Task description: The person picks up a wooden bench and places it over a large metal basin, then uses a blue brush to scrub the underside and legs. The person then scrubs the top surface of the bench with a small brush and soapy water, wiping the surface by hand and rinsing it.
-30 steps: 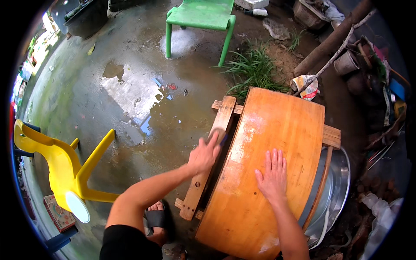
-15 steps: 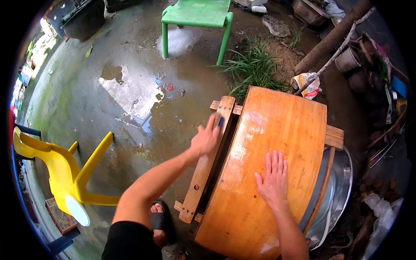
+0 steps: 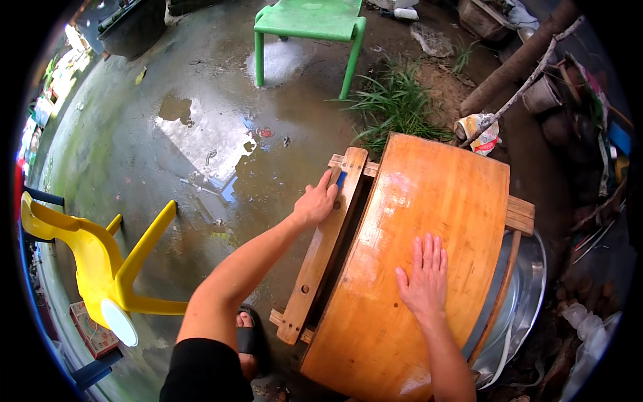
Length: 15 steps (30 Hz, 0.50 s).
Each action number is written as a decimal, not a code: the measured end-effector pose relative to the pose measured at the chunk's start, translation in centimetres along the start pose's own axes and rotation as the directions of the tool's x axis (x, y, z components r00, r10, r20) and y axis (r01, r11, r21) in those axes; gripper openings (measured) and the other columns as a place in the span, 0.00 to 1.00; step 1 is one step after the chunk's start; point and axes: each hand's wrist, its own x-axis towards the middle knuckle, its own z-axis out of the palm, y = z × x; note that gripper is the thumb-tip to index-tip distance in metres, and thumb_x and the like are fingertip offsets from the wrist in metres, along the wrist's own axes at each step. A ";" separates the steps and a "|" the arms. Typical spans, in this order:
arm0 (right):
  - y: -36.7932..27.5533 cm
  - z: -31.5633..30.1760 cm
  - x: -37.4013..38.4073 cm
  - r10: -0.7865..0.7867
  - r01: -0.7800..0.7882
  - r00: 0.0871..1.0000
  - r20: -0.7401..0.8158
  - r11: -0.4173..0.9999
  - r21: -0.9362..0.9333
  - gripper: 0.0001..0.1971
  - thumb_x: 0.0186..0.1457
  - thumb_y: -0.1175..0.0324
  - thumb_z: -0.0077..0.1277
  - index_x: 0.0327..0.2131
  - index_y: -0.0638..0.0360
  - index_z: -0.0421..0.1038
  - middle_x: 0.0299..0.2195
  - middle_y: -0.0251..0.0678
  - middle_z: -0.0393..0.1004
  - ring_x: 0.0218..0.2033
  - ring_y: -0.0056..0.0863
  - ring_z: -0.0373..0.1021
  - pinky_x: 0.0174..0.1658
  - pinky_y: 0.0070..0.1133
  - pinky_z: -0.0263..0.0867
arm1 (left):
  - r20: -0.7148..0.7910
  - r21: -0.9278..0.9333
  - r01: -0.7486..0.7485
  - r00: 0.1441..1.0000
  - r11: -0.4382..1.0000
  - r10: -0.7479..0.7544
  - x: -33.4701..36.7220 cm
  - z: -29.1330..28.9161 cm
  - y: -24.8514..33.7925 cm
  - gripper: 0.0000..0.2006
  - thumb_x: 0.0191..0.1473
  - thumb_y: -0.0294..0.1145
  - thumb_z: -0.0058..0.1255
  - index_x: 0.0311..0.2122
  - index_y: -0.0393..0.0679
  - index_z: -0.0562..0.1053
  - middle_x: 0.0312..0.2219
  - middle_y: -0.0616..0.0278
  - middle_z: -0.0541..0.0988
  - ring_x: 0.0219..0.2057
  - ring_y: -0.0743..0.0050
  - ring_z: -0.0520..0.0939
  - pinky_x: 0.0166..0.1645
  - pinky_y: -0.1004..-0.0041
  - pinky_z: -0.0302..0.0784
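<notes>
The left hand [image 3: 313, 203] gripped a blue tool [image 3: 341, 179] against the wooden frame [image 3: 321, 258]; the right hand [image 3: 423, 280] lay flat, fingers spread, on the wooden board [image 3: 415, 201].

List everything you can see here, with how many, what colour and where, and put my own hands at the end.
wooden tabletop: one, orange-brown, tipped on its side at centre right
wooden frame: one, pale wood, along the tabletop's left edge
blue object: one, small, on the frame by the left fingertips; kind unclear
metal tub: one, silvery, behind the tabletop at right
green chair: one, top centre
yellow chair: one, overturned at left
grass tuft: one, green, above the tabletop
puddle: one, on the wet concrete floor
left hand: on the frame's upper part
right hand: flat on the tabletop
</notes>
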 end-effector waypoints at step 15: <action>0.4 -0.2 0.0 -0.001 0.001 1.000 -0.006 1.000 0.011 0.36 0.55 0.54 0.46 0.60 0.67 0.51 0.62 0.52 0.48 0.65 0.47 0.43 0.65 0.40 0.40 | -0.059 0.067 0.120 0.992 0.991 -0.116 -5.3 -1.7 2.3 0.27 0.59 0.49 0.34 0.63 0.60 0.52 0.41 0.39 0.68 0.39 0.39 0.77 0.42 0.54 0.75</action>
